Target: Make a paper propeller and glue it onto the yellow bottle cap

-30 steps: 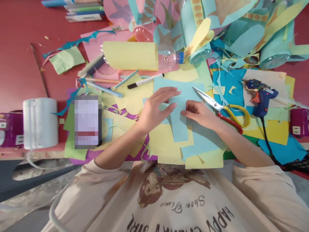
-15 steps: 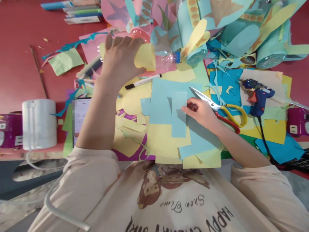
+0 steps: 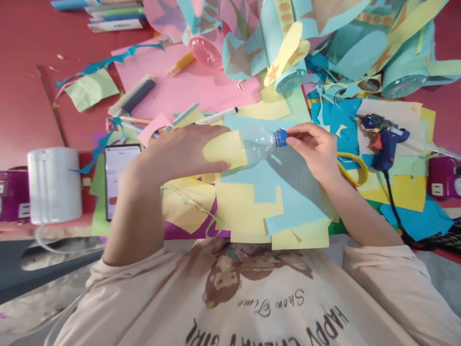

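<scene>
A clear plastic bottle (image 3: 257, 142) wrapped in yellow paper (image 3: 230, 148) lies sideways in the air above the table. My left hand (image 3: 187, 151) is closed around the wrapped body. At its right end, the fingertips of my right hand (image 3: 313, 146) pinch the blue cap (image 3: 281, 137). Below the bottle are light blue paper sheets (image 3: 295, 202) on top of yellow paper (image 3: 245, 211). Of the scissors, the yellow handle (image 3: 362, 175) shows beside my right wrist; their blades are hidden behind that hand. A white marker (image 3: 219, 115) lies just beyond the bottle.
A blue glue gun (image 3: 387, 149) rests at the right with its cord running toward me. Paper-covered bottles (image 3: 291, 79) stand along the back. A phone (image 3: 120, 182) and a white box-shaped device (image 3: 54, 185) are at the left. Pink paper (image 3: 180, 91) covers the back left.
My left hand has lifted the yellow-wrapped bottle from the back and brought it toward me. My right hand has moved from the blue paper by the scissors up to the bottle's cap.
</scene>
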`<state>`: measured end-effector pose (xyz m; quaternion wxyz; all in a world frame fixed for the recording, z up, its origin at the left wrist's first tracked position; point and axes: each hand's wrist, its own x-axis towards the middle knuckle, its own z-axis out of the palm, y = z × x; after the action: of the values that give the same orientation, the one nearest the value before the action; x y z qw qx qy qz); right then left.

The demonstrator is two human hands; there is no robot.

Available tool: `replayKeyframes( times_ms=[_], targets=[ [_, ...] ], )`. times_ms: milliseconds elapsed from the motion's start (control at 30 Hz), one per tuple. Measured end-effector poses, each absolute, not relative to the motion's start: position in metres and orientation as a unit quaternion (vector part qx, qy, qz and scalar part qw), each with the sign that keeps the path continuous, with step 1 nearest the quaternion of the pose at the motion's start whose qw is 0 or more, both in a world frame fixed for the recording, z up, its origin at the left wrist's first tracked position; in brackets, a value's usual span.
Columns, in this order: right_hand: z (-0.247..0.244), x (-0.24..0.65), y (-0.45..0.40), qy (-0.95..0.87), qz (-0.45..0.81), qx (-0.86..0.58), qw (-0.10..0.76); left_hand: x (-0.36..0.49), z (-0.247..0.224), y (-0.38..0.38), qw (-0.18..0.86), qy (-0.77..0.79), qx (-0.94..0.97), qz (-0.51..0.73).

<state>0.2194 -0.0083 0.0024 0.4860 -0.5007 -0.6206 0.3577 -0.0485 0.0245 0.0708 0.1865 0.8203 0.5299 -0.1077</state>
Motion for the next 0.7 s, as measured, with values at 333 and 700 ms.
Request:
replayKeyframes(
  times_ms=[333, 700],
  targets=[
    [0.008, 0.218, -0.014, -0.688, 0.277, -0.521, 0.421, -0.058, 0.058, 0.017, 0.273, 0.522, 0.805, -0.067],
    [0.006, 0.224, -0.008, -0.652, 0.336, -0.545, 0.407, -0.062, 0.056, 0.006, 0.364, 0.478, 0.796, -0.075]
  ],
)
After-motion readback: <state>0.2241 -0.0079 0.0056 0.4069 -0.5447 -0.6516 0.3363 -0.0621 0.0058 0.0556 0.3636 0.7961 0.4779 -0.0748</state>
